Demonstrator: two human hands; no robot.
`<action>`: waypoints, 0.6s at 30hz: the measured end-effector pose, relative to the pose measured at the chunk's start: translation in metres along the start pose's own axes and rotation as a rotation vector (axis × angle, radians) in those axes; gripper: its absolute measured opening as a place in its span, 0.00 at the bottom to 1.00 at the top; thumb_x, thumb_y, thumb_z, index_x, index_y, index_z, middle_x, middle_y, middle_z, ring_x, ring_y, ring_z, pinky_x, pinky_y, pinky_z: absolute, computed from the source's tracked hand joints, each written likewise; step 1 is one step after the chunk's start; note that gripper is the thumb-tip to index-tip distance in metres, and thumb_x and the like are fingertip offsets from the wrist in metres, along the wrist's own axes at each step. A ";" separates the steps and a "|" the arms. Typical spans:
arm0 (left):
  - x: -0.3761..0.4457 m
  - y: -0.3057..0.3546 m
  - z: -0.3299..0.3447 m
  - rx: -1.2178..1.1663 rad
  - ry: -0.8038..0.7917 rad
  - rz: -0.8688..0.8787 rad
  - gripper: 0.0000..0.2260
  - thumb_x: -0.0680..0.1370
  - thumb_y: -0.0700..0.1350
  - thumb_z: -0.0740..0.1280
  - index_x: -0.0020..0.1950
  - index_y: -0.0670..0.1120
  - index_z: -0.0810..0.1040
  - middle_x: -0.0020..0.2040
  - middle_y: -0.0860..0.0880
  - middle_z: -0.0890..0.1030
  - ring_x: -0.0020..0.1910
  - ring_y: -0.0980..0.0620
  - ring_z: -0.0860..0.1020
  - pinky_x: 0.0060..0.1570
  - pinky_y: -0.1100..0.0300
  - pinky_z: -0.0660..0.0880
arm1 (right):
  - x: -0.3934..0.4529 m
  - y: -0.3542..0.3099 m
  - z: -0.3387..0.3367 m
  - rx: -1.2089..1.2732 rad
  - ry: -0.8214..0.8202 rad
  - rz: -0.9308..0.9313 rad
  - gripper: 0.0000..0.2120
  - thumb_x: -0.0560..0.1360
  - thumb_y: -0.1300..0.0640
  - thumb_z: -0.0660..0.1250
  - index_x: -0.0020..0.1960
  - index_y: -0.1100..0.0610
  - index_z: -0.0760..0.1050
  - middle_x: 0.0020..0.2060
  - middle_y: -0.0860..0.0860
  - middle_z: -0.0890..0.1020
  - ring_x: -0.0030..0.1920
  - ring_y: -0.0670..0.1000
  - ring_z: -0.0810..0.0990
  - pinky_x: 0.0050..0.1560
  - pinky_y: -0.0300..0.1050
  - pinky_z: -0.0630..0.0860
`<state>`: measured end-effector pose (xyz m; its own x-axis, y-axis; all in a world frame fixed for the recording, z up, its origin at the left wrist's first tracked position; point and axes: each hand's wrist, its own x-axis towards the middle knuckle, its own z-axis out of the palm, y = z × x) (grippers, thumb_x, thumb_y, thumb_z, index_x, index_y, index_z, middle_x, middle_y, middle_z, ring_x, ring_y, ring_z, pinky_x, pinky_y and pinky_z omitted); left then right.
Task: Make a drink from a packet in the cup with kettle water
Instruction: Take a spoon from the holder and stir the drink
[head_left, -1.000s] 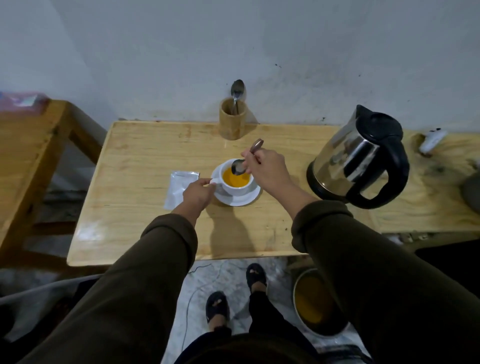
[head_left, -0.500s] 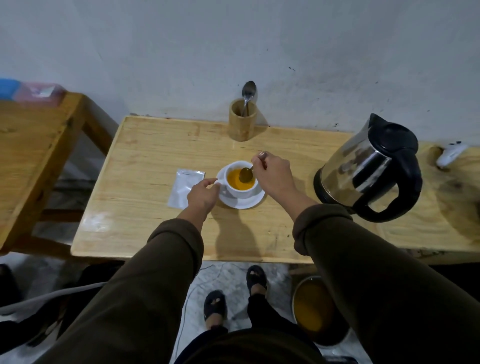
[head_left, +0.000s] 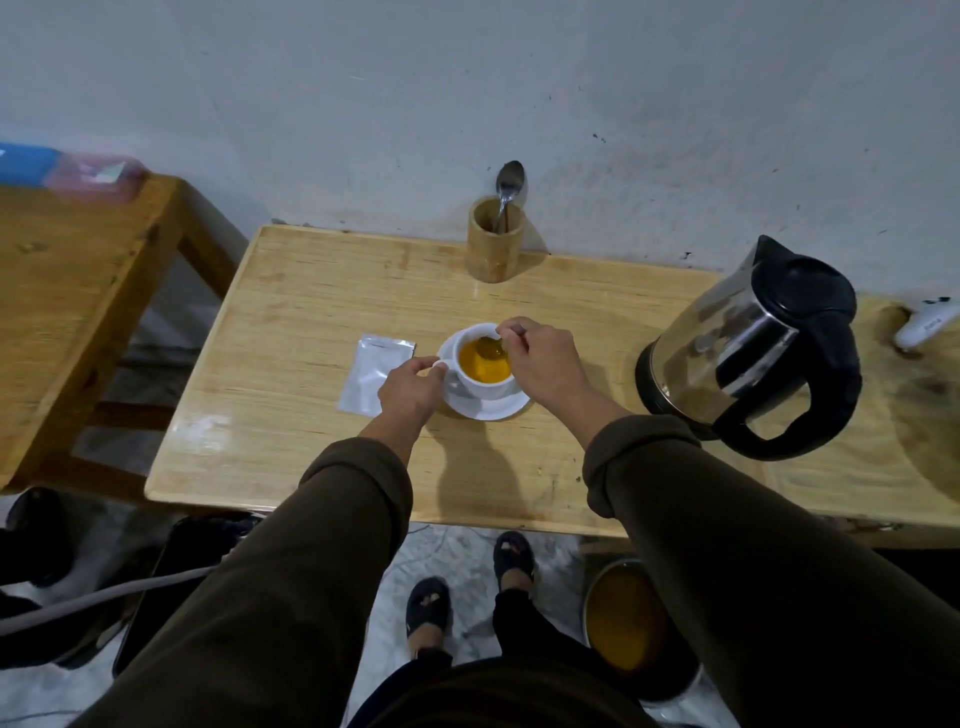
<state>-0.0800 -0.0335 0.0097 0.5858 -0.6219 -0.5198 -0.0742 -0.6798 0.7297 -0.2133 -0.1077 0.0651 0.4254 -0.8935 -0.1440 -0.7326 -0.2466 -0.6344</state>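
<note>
Where it stands: a wooden table (head_left: 291, 415) against a scuffed white wall (head_left: 623, 104)
Cup (head_left: 485, 364): upright on its saucer (head_left: 485, 408), mid-table, handle pointing left
Left hand (head_left: 410, 387): pinching the handle
Right hand (head_left: 543, 358): pinching a spoon (head_left: 491, 347) dipped in
Kettle (head_left: 753, 348): right, spout toward the wall

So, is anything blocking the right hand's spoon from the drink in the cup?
Nothing visible. The right hand holds the spoon with its bowl already in the orange drink; the left hand steadies the cup at its handle.
</note>
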 end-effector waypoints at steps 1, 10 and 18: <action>0.000 0.000 0.000 0.001 0.000 0.000 0.16 0.79 0.53 0.61 0.63 0.50 0.77 0.60 0.44 0.81 0.61 0.45 0.77 0.63 0.52 0.72 | 0.001 -0.001 0.000 0.007 -0.011 0.007 0.15 0.81 0.54 0.56 0.59 0.56 0.78 0.54 0.57 0.83 0.55 0.56 0.79 0.55 0.45 0.74; 0.000 -0.001 0.000 -0.026 0.003 -0.011 0.16 0.78 0.53 0.62 0.63 0.51 0.78 0.61 0.45 0.81 0.62 0.45 0.76 0.64 0.52 0.72 | 0.002 -0.003 -0.002 0.003 -0.084 0.012 0.16 0.80 0.55 0.56 0.46 0.62 0.79 0.44 0.59 0.84 0.49 0.59 0.80 0.55 0.53 0.76; 0.000 -0.001 0.000 -0.016 0.007 -0.004 0.15 0.78 0.53 0.62 0.62 0.51 0.78 0.60 0.45 0.81 0.61 0.46 0.76 0.62 0.54 0.71 | 0.001 0.000 -0.006 -0.158 -0.020 -0.040 0.14 0.81 0.55 0.54 0.54 0.58 0.78 0.47 0.58 0.82 0.48 0.58 0.79 0.47 0.49 0.76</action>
<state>-0.0803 -0.0327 0.0089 0.5921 -0.6159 -0.5197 -0.0587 -0.6762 0.7344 -0.2157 -0.1109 0.0699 0.4656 -0.8744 -0.1368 -0.7884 -0.3395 -0.5129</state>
